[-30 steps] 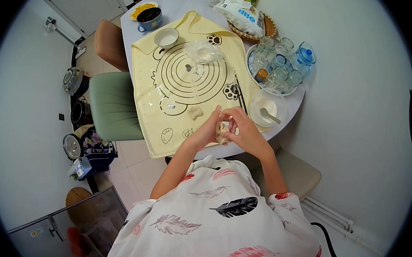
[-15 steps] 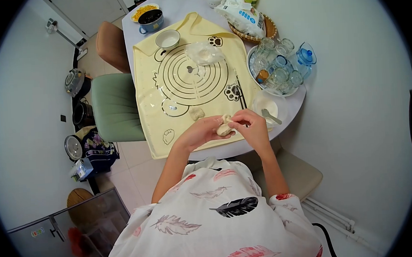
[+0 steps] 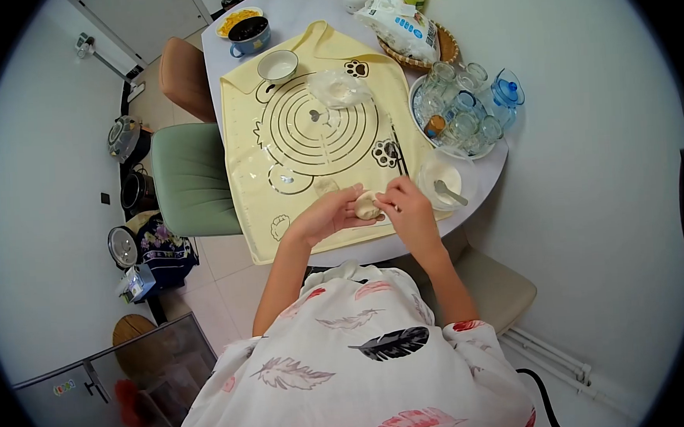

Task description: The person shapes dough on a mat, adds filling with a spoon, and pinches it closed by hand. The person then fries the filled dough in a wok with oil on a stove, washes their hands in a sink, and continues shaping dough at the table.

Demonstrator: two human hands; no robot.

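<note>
Dough piece (image 3: 367, 206): pale, rounded, held between your two hands, apparently off the surface over the near part of the yellow mat (image 3: 251, 179). Your left hand (image 3: 333, 213) cradles it, fingers curled part-way beneath and thumb raised along its far side. Your right hand (image 3: 408, 208) has thumb and fingertips drawn together on its right edge; exact finger contact is too small to tell.

Just beyond your left hand, a second dough lump (image 3: 326, 186) lies on the mat, partly hidden by it. To the right of your right hand, near it: a translucent tub (image 3: 432, 199) with white contents and a spoon (image 3: 451, 193) leaning in. Farther out on the mat: dark sticks (image 3: 400, 155) by the right paw print, a clear plastic bag (image 3: 340, 88), a white bowl (image 3: 278, 66). Beyond the mat's right edge, a round tray (image 3: 416, 115) carries glasses (image 3: 464, 124); at far left, a blue pot (image 3: 250, 44).
</note>
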